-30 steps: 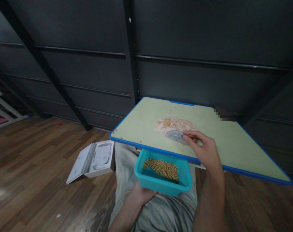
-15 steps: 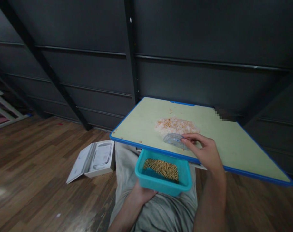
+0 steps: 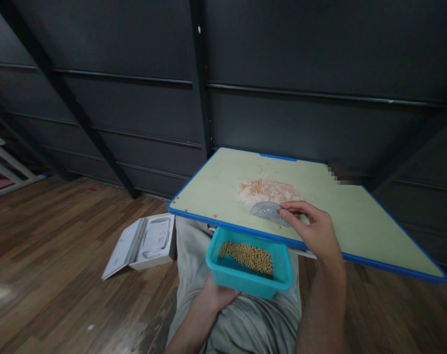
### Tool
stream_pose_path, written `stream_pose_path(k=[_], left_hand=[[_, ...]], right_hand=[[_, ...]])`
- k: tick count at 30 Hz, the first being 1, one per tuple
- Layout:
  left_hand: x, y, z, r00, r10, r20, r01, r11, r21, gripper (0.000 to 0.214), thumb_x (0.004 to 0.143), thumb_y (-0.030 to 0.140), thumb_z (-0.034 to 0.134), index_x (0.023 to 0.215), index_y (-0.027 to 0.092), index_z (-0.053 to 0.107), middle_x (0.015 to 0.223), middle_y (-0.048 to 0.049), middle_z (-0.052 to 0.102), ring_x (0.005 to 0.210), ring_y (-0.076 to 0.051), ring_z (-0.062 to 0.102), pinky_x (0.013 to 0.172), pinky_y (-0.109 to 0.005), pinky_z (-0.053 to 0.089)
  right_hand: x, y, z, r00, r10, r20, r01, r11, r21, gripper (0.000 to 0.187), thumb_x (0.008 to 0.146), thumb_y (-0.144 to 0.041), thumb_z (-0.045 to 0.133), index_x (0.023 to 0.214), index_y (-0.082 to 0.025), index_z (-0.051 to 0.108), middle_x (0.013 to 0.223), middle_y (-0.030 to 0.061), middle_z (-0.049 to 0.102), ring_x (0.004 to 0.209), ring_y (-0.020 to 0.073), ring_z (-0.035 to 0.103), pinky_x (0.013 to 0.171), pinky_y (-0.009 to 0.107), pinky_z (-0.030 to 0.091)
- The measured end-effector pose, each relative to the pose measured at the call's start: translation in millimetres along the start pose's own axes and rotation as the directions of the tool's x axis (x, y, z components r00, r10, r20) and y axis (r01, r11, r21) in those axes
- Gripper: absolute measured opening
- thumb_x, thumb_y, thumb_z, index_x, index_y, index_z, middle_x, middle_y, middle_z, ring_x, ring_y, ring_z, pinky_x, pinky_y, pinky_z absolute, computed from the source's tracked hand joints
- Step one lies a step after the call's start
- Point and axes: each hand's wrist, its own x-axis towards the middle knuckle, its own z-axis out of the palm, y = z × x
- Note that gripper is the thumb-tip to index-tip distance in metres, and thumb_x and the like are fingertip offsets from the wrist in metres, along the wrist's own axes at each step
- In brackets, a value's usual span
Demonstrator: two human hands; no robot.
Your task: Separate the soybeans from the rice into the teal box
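My right hand (image 3: 312, 223) pinches a clear protractor (image 3: 269, 211) between thumb and fingers, low over the board at the near side of a pile. That pile (image 3: 269, 191) mixes white rice-like grains with yellowish beans. Below the board's front edge, my left hand (image 3: 221, 294) holds a turquoise plastic basin (image 3: 241, 284) from beneath; its fingers are mostly hidden under the basin. Round tan beans (image 3: 251, 258) cover part of the basin's floor. A single bean (image 3: 280, 226) lies on the board just below the protractor.
The pale yellow-green board (image 3: 352, 221) has a blue rim and stands over my knees. A few stray beans (image 3: 214, 216) lie near its left front edge. An open white box (image 3: 155, 241) sits on the wooden floor (image 3: 61, 246) at left. Dark panels (image 3: 282, 49) rise behind.
My right hand and the protractor have shifted very slightly to the right and away from the board's front edge. The left hand and basin stay in place.
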Motion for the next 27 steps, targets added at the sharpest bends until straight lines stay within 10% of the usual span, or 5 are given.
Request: stream_pose_path(k=[15,27], left_hand=[[1,0,-1.8,1.000,-0.018,0.013,0.017,1.000,0.010,0.057,0.068,0.053,0.089,0.119,0.029,0.081,0.117,-0.0111,0.090,0.141,-0.042,0.070,0.127,-0.057,0.051],[0,-1,-3.7,0.999,-0.002,-0.036,0.002,1.000,0.013,0.061,0.067,0.054,0.091,0.122,0.030,0.080,0.112,-0.0110,0.090,0.138,-0.043,0.072,0.125,-0.061,0.051]], right_hand=[[-5,-9,-2,0.985,0.066,0.158,-0.077,0.995,0.066,0.007,0.083,-0.032,0.086,0.086,-0.026,0.088,0.083,0.0036,0.086,0.075,0.0238,0.078,0.073,0.040,0.063],[1,3,2,0.999,-0.005,0.037,0.007,0.998,-0.064,0.013,0.090,-0.036,0.079,0.093,-0.025,0.085,0.091,0.0058,0.083,0.077,0.0228,0.071,0.071,0.038,0.056]])
